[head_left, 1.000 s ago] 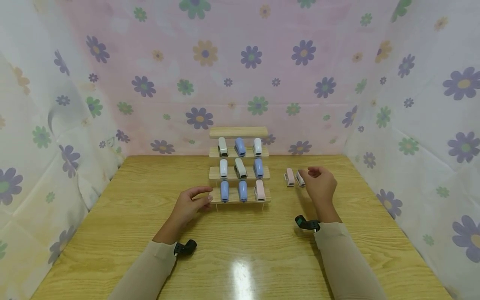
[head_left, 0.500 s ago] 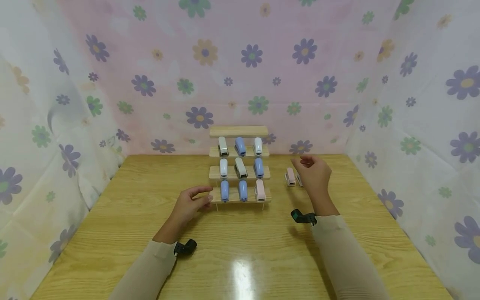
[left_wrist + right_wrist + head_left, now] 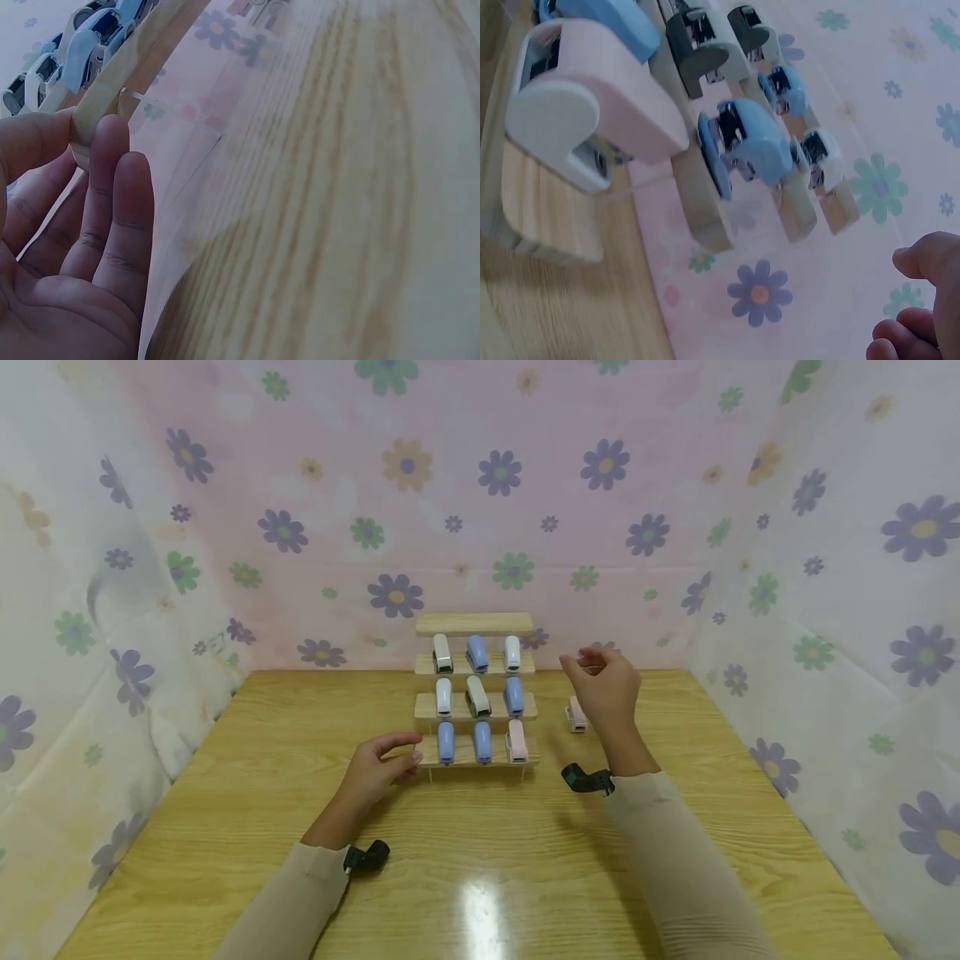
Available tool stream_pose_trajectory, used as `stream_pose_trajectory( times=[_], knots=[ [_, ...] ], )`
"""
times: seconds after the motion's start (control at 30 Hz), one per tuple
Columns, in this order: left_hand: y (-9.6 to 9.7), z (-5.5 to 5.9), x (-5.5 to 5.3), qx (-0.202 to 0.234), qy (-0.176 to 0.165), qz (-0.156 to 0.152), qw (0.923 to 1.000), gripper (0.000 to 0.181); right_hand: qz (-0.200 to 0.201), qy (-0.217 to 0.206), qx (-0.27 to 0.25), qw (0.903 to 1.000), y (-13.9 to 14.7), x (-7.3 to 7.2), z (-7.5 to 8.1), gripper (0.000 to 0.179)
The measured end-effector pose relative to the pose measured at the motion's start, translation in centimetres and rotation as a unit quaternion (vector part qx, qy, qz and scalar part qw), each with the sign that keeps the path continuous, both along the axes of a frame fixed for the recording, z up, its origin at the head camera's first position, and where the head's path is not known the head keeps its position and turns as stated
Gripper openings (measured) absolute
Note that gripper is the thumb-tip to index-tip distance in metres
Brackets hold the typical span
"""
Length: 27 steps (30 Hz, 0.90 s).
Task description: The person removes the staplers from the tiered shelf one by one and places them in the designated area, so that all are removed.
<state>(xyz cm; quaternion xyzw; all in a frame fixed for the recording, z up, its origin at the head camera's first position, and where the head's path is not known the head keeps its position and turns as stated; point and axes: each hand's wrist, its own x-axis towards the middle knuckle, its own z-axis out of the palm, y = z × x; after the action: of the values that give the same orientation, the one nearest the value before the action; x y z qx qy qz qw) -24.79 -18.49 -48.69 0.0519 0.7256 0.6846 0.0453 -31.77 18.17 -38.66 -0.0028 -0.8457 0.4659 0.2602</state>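
My left hand (image 3: 378,770) holds the left end of the lowest board of a tiered wooden stand (image 3: 474,625). In the left wrist view, thumb and fingertips (image 3: 133,187) pinch that board's corner (image 3: 101,105). Mini staplers stand three to a row on the stand: two blue ones and a pink stapler (image 3: 517,741) in front, and white, grey-green and blue ones behind. Over the table, right of the stand, my right hand (image 3: 611,692) hovers with fingers loosely bent and nothing visible in them. Another pink stapler (image 3: 576,715) lies below it on the table, partly covered.
A wooden table (image 3: 420,868) carries the stand. Flowered cloth (image 3: 337,460) hangs behind and at both sides. The stand has a clear thin support (image 3: 180,116) under its board. Black wrist cameras (image 3: 588,778) sit on both wrists.
My right hand has risen from beside the white stapler on the table and moved left toward the stand. That white stapler is now hidden from the head view. My left hand stays put.
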Motion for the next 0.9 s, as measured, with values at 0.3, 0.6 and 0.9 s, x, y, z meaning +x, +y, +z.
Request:
stream_pose_trajectory(
  times=[0.3, 0.6, 0.9],
  knots=[
    [-0.2, -0.1, 0.0, 0.007, 0.003, -0.004, 1.0000, 0.037, 0.020, 0.008, 0.019, 0.9996, -2.3, 0.1, 1.1, 0.044],
    [-0.3, -0.2, -0.1, 0.006, 0.013, -0.010, 0.9999, 0.039, 0.033, 0.001, 0.028, 0.9991, -4.2, -0.5, 1.3, 0.046],
    [-0.1, -0.1, 0.0, 0.003, 0.011, -0.009, 0.9999, 0.037, 0.038, -0.018, 0.039, 0.9984, -5.5, -0.8, 1.3, 0.048]
  ],
)
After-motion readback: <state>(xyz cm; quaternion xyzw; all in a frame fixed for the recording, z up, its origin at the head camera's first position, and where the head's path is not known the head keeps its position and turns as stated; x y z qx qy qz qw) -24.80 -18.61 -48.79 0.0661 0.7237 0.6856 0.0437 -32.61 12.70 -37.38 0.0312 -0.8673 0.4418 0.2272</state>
